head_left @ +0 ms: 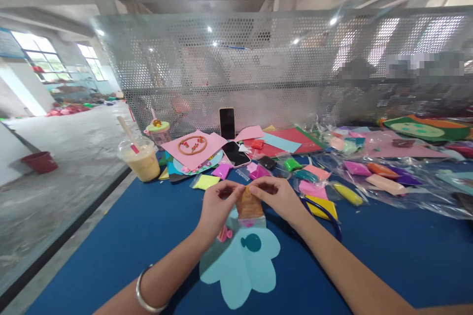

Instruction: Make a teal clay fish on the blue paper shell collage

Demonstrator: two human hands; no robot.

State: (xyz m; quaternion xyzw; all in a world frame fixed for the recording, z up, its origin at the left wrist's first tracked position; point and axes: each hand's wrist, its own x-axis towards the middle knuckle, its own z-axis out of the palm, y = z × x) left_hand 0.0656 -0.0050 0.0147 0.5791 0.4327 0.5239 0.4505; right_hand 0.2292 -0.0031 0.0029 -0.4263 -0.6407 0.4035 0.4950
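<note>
Between my two hands hangs a small clear packet of brown modelling clay [250, 205], pinched at its top edge. My left hand [220, 205] grips the upper left corner with thumb and forefinger. The upper right corner is in the fingers of my right hand [280, 198], close beside it. Below the packet lies a light blue scalloped paper shape [236, 275] on the blue table. It carries a dark teal fish-like clay piece [252, 242]. A pink clay piece [223, 234] is by my left wrist, partly hidden.
Several coloured clay packets [314, 189] spread behind and right of my hands. A drink cup [142, 160] stands at the left table edge. One phone [226, 123] leans upright against the perforated metal screen [177, 69]; another phone [235, 153] lies flat. Pink paper [172, 146] bears a brown ring.
</note>
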